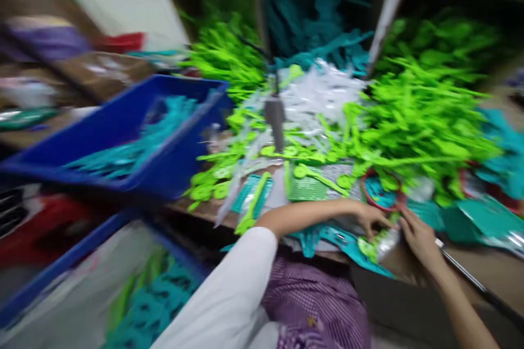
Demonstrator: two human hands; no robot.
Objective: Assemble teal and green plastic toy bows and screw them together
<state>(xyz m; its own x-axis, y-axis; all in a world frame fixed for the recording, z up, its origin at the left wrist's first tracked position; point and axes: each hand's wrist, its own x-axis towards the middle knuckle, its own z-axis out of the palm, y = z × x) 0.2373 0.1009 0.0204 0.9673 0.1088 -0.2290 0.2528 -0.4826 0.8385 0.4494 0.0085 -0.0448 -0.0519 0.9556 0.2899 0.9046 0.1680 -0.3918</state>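
Note:
Both of my hands are close together at the table's front edge, right of centre. My left hand point(370, 218) has curled fingers on a lime-green plastic piece point(368, 250) with a rounded end. My right hand point(420, 237) is closed at the edge of a small clear plastic bag point(387, 244) beside that piece. Blur hides how far the piece is inside the bag. Just behind my hands stands a red-rimmed round container point(399, 203) holding small teal pieces. Flat teal plastic pieces point(339, 237) lie under my left forearm.
Lime-green pieces point(429, 120) are heaped at the right, with clear bags point(323, 92) in the middle. A blue bin point(180, 166) of teal pieces stands left; another bin point(61, 272) sits lower. A thin metal rod point(462, 266) lies by my right wrist. An upright dark tool point(275, 120) stands centrally.

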